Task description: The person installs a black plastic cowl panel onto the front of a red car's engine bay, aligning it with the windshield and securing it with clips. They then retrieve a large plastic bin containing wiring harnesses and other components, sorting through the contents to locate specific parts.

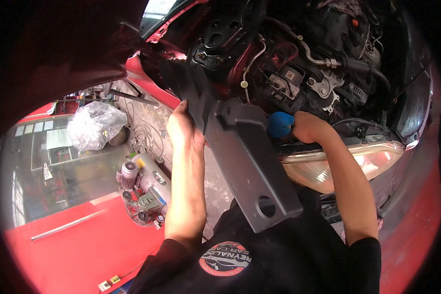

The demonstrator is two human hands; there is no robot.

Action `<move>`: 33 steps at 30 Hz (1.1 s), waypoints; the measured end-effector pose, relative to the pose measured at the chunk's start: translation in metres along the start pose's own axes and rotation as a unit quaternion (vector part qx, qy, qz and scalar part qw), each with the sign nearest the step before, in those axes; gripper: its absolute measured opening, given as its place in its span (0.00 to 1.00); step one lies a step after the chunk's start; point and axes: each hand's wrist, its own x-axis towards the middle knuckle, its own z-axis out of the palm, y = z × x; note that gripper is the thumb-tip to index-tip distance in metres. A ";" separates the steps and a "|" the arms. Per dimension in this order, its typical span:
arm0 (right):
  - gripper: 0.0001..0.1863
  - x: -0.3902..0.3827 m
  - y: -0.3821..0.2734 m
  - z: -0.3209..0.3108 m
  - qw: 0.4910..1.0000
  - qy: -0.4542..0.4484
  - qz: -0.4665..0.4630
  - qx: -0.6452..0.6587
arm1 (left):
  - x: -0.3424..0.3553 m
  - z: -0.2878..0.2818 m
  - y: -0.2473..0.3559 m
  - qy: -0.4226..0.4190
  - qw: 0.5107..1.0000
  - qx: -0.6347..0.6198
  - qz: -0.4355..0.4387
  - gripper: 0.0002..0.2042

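My left hand point(186, 126) grips the edge of a long black plastic trim panel point(255, 166), its thumb on the near face. The panel slants from the fender side down toward my chest. Near its lower end is a round hole, and folded flaps stick out at the upper end. My right hand point(309, 127) is closed at a round blue cap point(280, 124), just right of the panel and behind the headlight point(345, 164). Its fingertips are partly hidden. Whatever sits under the cap is covered by the panel and the hand.
An open engine bay point(323, 63) with hoses and metal parts lies ahead. The raised dark hood point(63, 54) overhangs the left. A red fender point(152, 83) runs beside my left hand. At left stand an air compressor point(144, 188), a coiled hose point(144, 137) and another red car point(83, 245).
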 end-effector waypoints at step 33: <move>0.28 -0.055 -0.054 0.011 0.932 0.229 -0.080 0.269 | 0.079 0.043 0.039 0.307 0.922 0.149 0.182 0.12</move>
